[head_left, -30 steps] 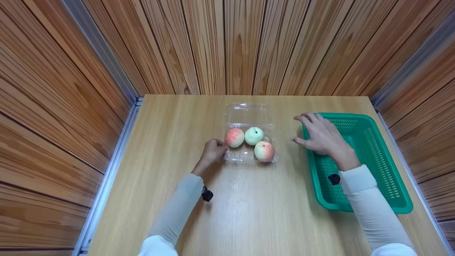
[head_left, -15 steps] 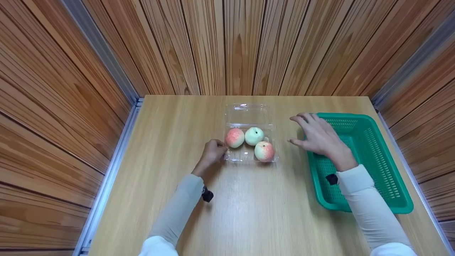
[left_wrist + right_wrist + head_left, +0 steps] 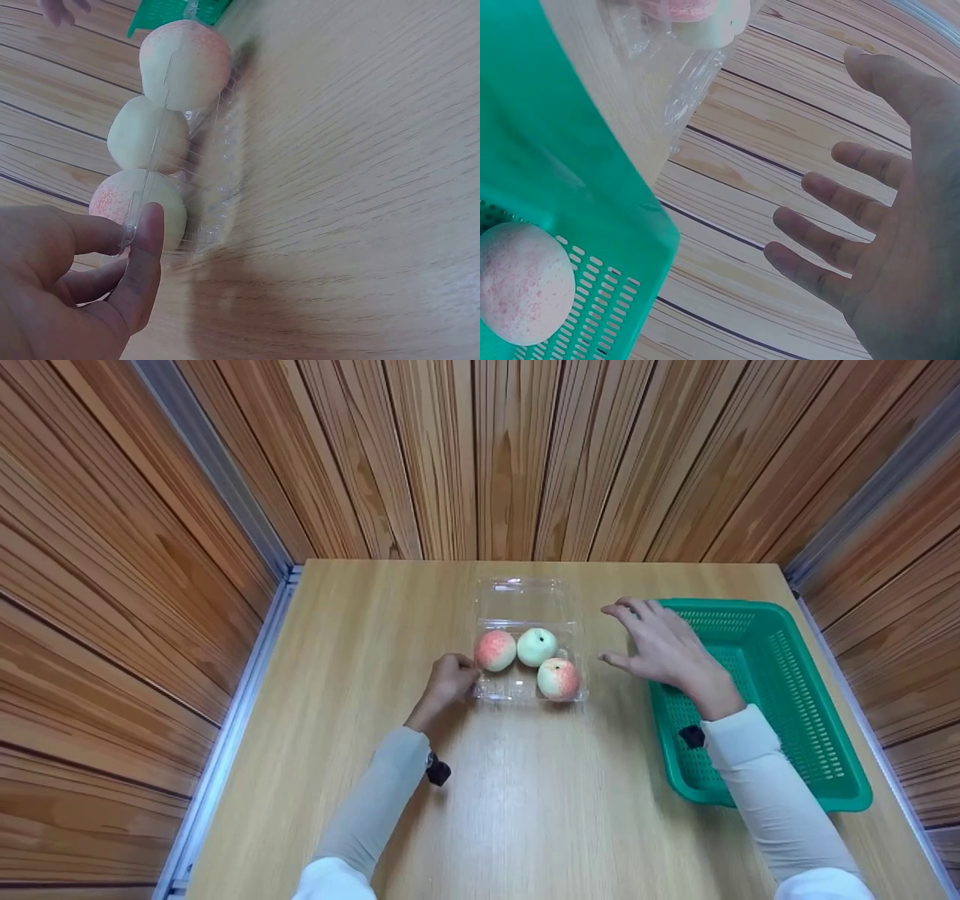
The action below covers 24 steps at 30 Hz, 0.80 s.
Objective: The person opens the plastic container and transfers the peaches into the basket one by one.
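A clear plastic clamshell box (image 3: 512, 690) lies on the table with its lid folded back. In its tray sit three peaches: a reddish peach (image 3: 495, 650) at left, a pale green peach (image 3: 537, 647) behind, and a red-and-cream peach (image 3: 558, 679) at front right. My left hand (image 3: 451, 679) pinches the tray's left rim between thumb and finger, as the left wrist view shows. My right hand (image 3: 665, 649), fingers spread and holding nothing, hovers over the left rim of the green basket (image 3: 795, 675). Inside that basket, a pinkish peach (image 3: 526, 283) appears in the right wrist view; the head view hides it.
The green basket takes up the table's right side, close to the metal frame (image 3: 870, 712). Wood-plank walls (image 3: 510, 457) stand behind and on both sides. Bare wooden tabletop (image 3: 517, 810) lies in front of the box.
My right hand has drifted left, from over the basket toward the box, with fingers still spread. My left hand and the peaches in the box have stayed put.
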{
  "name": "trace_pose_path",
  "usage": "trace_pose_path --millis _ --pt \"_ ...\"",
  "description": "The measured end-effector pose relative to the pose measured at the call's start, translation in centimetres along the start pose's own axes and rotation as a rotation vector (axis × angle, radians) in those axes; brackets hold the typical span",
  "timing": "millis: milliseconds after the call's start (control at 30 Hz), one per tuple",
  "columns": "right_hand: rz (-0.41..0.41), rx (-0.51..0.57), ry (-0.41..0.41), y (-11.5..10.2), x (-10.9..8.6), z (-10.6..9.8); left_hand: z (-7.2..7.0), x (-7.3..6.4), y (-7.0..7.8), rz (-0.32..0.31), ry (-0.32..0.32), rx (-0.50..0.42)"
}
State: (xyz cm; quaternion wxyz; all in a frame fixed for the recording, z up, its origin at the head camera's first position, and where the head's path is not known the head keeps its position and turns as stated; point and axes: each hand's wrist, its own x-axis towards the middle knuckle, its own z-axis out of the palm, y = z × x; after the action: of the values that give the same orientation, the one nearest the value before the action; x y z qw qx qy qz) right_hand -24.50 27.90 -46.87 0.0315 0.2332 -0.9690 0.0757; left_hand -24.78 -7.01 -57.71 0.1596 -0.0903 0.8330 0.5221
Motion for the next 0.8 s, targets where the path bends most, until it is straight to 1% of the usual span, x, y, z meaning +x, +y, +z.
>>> trace_pose_path --millis 200,300,433,600,800 --pt "-0.02 0.001 0.002 -0.6 0.4 0.0 0.1 0.2 -0.1 0.02 0.008 0.015" --pt "-0.038 -0.004 0.007 -0.8 0.5 0.0 0.1 0.3 -0.1 0.009 0.006 0.024" --pt "-0.059 -0.011 0.005 -1.0 0.6 0.1 0.1 0.3 -0.1 -0.008 -0.002 0.014" --pt "-0.069 -0.014 -0.002 -1.3 0.8 0.2 0.1 0.1 -0.2 0.019 0.003 0.011" --pt "-0.079 -0.01 -0.008 -1.5 0.9 0.2 0.0 0.1 -0.2 0.027 0.006 0.011"
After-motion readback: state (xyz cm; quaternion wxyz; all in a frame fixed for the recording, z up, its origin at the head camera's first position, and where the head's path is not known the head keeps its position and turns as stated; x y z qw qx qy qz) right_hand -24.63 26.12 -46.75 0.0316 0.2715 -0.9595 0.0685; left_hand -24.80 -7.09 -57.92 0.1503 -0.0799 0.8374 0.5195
